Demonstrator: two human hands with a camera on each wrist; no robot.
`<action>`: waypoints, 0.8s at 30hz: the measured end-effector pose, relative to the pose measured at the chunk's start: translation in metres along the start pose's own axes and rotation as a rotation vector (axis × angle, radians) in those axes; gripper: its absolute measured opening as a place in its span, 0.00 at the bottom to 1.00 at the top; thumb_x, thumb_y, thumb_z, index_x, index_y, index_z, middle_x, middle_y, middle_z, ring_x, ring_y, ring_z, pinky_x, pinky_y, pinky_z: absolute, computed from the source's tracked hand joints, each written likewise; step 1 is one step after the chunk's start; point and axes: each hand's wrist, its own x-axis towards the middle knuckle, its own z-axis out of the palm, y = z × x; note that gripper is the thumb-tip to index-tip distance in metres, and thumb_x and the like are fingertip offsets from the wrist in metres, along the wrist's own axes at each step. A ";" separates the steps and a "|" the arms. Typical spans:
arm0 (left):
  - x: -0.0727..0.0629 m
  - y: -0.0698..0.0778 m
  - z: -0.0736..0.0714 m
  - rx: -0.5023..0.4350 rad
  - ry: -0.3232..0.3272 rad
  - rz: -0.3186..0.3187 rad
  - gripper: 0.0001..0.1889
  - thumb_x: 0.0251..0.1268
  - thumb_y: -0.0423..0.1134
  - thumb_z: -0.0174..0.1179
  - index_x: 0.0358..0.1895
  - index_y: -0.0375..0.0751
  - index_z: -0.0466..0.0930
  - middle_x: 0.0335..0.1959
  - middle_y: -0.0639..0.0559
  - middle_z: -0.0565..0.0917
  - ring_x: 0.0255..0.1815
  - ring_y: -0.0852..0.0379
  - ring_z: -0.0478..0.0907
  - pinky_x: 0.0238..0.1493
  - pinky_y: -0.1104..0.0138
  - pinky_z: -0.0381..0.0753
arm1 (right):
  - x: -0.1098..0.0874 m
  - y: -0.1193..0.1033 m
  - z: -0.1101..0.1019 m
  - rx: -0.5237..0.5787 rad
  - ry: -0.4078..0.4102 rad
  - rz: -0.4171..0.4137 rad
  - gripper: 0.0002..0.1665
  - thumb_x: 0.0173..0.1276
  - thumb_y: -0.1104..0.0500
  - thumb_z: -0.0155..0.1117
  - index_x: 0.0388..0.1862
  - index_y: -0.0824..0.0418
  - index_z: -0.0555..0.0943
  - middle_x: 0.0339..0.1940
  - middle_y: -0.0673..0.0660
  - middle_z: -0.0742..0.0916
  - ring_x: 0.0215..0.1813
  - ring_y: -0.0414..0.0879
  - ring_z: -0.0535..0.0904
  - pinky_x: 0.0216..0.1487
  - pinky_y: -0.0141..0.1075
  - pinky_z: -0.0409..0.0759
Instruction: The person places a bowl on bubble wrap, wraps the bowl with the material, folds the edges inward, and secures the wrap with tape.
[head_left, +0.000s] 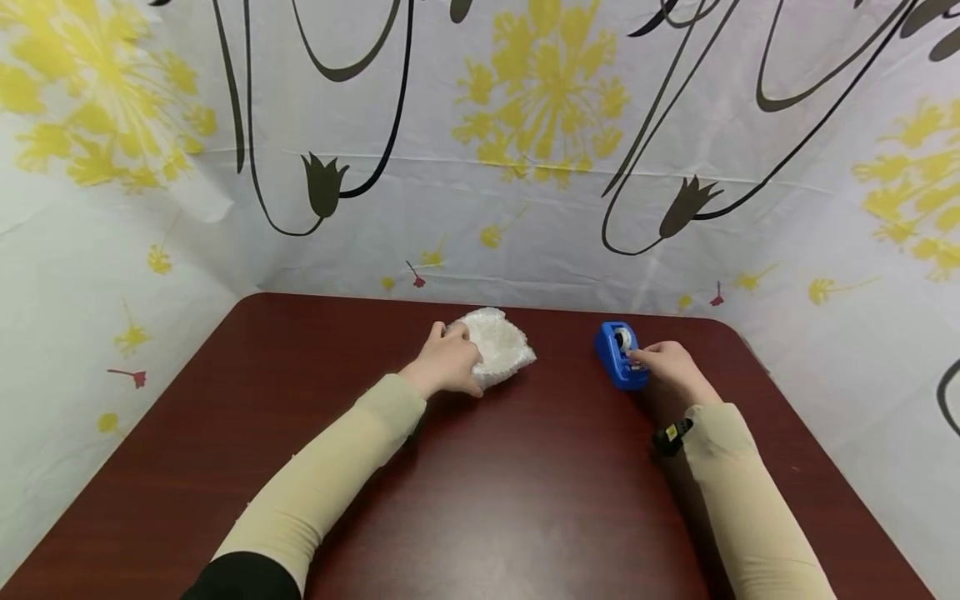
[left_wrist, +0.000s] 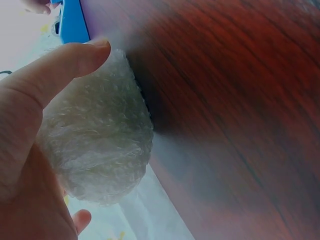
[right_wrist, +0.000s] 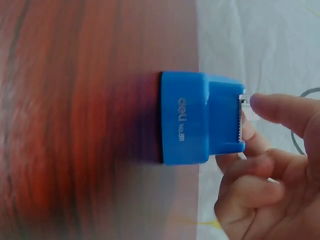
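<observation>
A crumpled bundle of clear bubble wrap [head_left: 504, 346] rests on the table toward its far edge. My left hand [head_left: 448, 362] holds it from the left, fingers bent over its far side and thumb along its near side. What lies inside the wrap is hidden. To the right stands a blue tape dispenser [right_wrist: 185, 120] with a roll of tape [head_left: 622, 337] in it. At its toothed cutter, my right hand [head_left: 675, 371] pinches the loose end of the clear tape [right_wrist: 250, 112] between thumb and index finger, the other fingers curled.
The dark red-brown wooden table [head_left: 510, 492] has rounded far corners. Behind it and at both sides hangs a white cloth [head_left: 420, 200] with yellow and dark plant patterns. A black band [head_left: 671, 437] sits at the right wrist.
</observation>
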 end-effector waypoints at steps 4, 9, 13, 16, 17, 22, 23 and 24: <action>0.001 -0.001 0.001 0.008 -0.002 -0.008 0.17 0.47 0.61 0.71 0.40 0.60 0.87 0.34 0.69 0.81 0.56 0.57 0.61 0.56 0.52 0.54 | -0.001 0.000 -0.001 0.146 -0.025 0.015 0.24 0.73 0.53 0.57 0.49 0.77 0.80 0.19 0.50 0.78 0.17 0.40 0.67 0.21 0.35 0.70; 0.003 -0.002 0.000 0.014 -0.003 -0.016 0.17 0.47 0.61 0.71 0.39 0.60 0.87 0.32 0.69 0.80 0.55 0.57 0.61 0.56 0.52 0.54 | -0.002 0.001 -0.006 0.174 -0.053 0.020 0.24 0.74 0.54 0.56 0.52 0.76 0.80 0.30 0.56 0.85 0.27 0.43 0.80 0.23 0.35 0.71; 0.003 -0.001 0.000 0.009 0.002 -0.010 0.18 0.48 0.61 0.70 0.41 0.60 0.87 0.35 0.68 0.81 0.55 0.57 0.61 0.55 0.52 0.54 | -0.004 -0.001 -0.010 0.185 -0.075 0.047 0.24 0.74 0.53 0.56 0.51 0.75 0.80 0.30 0.59 0.85 0.33 0.46 0.84 0.25 0.34 0.70; 0.002 -0.001 0.001 -0.005 -0.001 -0.010 0.19 0.48 0.61 0.71 0.43 0.59 0.88 0.38 0.68 0.82 0.56 0.57 0.61 0.56 0.52 0.54 | -0.005 -0.002 -0.012 0.185 -0.103 0.054 0.25 0.75 0.53 0.55 0.52 0.76 0.79 0.31 0.61 0.86 0.36 0.48 0.85 0.27 0.36 0.71; 0.002 0.000 0.001 -0.008 -0.003 -0.013 0.19 0.48 0.61 0.71 0.43 0.59 0.88 0.39 0.67 0.83 0.56 0.57 0.61 0.56 0.52 0.54 | -0.005 -0.002 -0.012 0.176 -0.111 0.050 0.25 0.75 0.53 0.55 0.52 0.76 0.80 0.32 0.60 0.86 0.37 0.48 0.86 0.28 0.36 0.72; 0.000 0.000 0.002 -0.011 -0.005 -0.025 0.19 0.47 0.61 0.71 0.43 0.59 0.88 0.40 0.67 0.83 0.56 0.57 0.61 0.58 0.50 0.55 | -0.004 -0.003 -0.012 0.156 -0.142 0.056 0.26 0.76 0.53 0.53 0.55 0.76 0.78 0.39 0.58 0.88 0.38 0.47 0.86 0.33 0.38 0.72; 0.000 0.000 0.002 -0.013 -0.003 -0.025 0.19 0.47 0.61 0.71 0.43 0.59 0.88 0.40 0.67 0.83 0.56 0.57 0.61 0.57 0.51 0.55 | -0.004 -0.003 -0.013 0.159 -0.146 0.061 0.26 0.76 0.52 0.52 0.56 0.76 0.77 0.41 0.58 0.88 0.39 0.46 0.86 0.34 0.38 0.72; 0.001 0.000 0.002 -0.014 -0.002 -0.024 0.19 0.48 0.61 0.71 0.43 0.59 0.88 0.41 0.67 0.83 0.56 0.57 0.61 0.57 0.51 0.55 | -0.004 -0.003 -0.014 0.169 -0.150 0.072 0.27 0.77 0.52 0.51 0.57 0.76 0.77 0.41 0.58 0.88 0.39 0.46 0.86 0.34 0.37 0.71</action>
